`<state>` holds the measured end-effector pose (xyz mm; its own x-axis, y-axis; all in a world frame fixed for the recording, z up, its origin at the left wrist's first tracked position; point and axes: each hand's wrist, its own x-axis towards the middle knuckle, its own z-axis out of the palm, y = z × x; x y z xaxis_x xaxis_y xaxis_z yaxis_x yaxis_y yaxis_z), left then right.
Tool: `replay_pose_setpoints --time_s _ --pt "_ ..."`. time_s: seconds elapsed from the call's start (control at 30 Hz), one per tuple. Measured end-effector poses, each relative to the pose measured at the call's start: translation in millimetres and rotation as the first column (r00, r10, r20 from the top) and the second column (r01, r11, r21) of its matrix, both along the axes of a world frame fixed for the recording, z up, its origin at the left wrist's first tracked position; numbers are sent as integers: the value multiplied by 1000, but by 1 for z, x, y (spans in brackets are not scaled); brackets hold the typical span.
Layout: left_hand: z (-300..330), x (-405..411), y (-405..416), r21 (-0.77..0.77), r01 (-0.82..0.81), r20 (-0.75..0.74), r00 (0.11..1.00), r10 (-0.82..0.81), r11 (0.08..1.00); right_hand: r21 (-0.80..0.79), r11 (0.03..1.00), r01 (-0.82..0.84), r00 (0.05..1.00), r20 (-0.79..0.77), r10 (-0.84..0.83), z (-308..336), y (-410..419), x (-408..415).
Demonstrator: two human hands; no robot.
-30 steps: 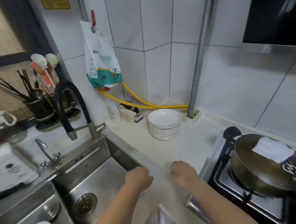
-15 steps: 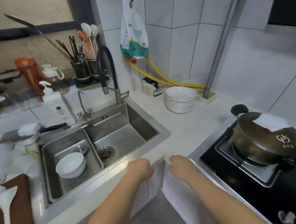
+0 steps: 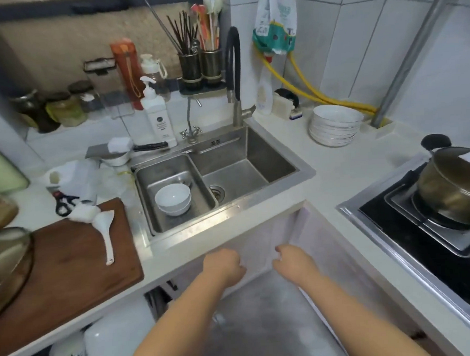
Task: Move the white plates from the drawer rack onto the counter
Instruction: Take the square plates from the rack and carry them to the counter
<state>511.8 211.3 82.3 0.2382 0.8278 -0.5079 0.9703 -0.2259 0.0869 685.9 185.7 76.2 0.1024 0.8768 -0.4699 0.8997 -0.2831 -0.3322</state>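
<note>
Your left hand [image 3: 224, 263] and right hand [image 3: 292, 259] hang curled and empty at six o'clock — plates [image 3: 334, 125] already stacked on the table [image 3: 334, 170] at one o'clock.

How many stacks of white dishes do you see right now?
2. One stack of plates sits on the counter in the back corner; one stack of bowls is in the sink's left basin. The drawer rack is out of view, so more may be hidden.
</note>
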Motion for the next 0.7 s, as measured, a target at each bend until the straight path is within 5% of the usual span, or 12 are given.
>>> replay_pose_setpoints --time_s 0.37,0.7 --pt "-12 -113 -103 -52 -288 -7 958 288 956 -54 980 -190 970 -168 179 -13 -71 -129" --pt "-27 -171 -206 -143 -717 80 679 730 683 -113 866 -487 859 -241 452 -37 -126 -195"
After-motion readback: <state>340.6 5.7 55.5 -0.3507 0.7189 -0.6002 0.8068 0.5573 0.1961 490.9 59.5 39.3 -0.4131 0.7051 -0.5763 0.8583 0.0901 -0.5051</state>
